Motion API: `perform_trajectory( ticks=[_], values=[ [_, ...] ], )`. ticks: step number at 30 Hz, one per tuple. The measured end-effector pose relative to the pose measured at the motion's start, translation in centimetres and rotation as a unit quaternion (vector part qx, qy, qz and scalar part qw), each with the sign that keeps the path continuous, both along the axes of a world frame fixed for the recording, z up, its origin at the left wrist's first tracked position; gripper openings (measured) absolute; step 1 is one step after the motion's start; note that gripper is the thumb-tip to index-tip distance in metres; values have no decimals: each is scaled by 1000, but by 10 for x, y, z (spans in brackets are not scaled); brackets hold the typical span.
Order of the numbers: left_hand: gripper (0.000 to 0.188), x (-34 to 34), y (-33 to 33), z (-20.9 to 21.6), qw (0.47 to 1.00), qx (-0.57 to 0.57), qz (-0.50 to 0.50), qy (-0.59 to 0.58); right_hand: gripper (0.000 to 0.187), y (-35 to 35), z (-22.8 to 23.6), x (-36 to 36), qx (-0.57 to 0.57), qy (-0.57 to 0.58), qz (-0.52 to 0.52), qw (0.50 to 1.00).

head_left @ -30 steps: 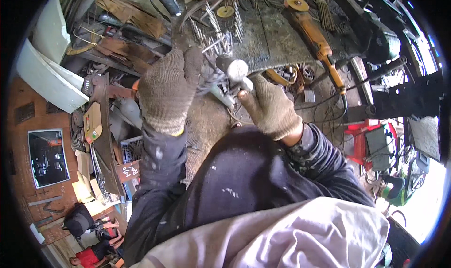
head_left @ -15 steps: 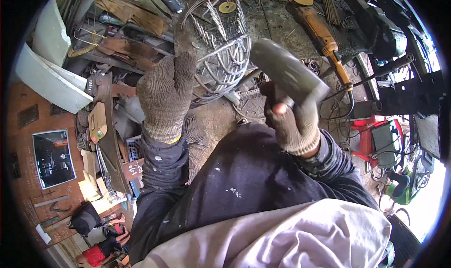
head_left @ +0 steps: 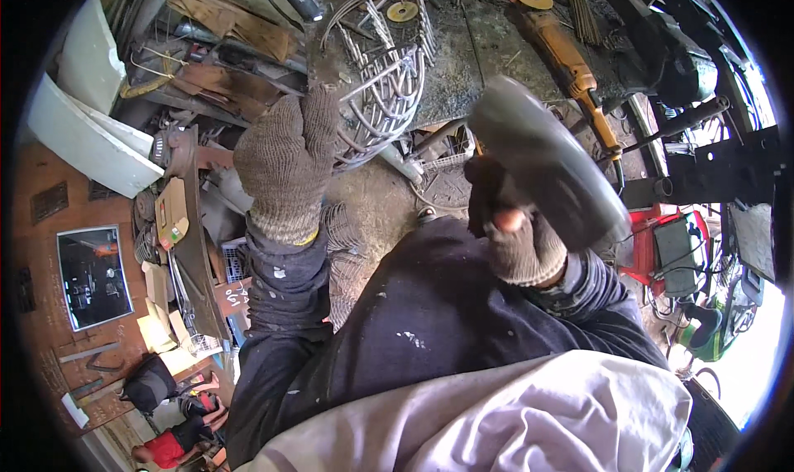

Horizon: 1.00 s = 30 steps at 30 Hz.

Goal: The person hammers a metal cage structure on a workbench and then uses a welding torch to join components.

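Observation:
My right hand (head_left: 521, 236), in a knitted glove with a bare fingertip showing, is closed round a hammer. The hammer's big dark grey head (head_left: 550, 166) is raised toward me and blurred by motion; its handle is mostly hidden. On the left, my left hand (head_left: 285, 162), in a brown-grey knitted glove, has its back to me with the fingers curled away out of sight. Its inner side meets a bundle of bent metal rods (head_left: 389, 108), welded in curved rows, and it seems to grip them. The hammer is apart from the rods.
An orange angle grinder (head_left: 562, 54) lies on the workbench (head_left: 463, 67), with cutting discs (head_left: 403, 12) nearby. Scrap boards and a cardboard box (head_left: 171, 214) crowd the left. A red-framed machine (head_left: 662, 244) stands right. A person in red (head_left: 169, 447) is at lower left.
The hammer has swung right and nearer to me, its head looking larger. My left hand and the bent rods have shifted slightly left and away.

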State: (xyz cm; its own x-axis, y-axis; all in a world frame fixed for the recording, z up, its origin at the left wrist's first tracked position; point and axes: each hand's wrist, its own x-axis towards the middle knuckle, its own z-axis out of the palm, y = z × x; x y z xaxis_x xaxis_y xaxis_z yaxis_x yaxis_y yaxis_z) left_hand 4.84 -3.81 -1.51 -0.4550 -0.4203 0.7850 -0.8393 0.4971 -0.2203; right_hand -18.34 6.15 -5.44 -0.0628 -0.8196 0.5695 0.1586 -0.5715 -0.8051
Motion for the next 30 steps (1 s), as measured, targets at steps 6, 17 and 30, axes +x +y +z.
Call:
perform_trajectory(
  ticks=[6,17,30],
  values=[
    [20,4,13,7,978,174,111,-42,52,-9,-21,3,162,269,-46,948],
    [32,2,14,-2,914,260,-65,303,40,-44,-66,-28,400,-83,-64,911],
    [32,-19,20,-7,799,438,-128,393,48,-67,-117,-45,395,-76,-61,914]
  ],
)
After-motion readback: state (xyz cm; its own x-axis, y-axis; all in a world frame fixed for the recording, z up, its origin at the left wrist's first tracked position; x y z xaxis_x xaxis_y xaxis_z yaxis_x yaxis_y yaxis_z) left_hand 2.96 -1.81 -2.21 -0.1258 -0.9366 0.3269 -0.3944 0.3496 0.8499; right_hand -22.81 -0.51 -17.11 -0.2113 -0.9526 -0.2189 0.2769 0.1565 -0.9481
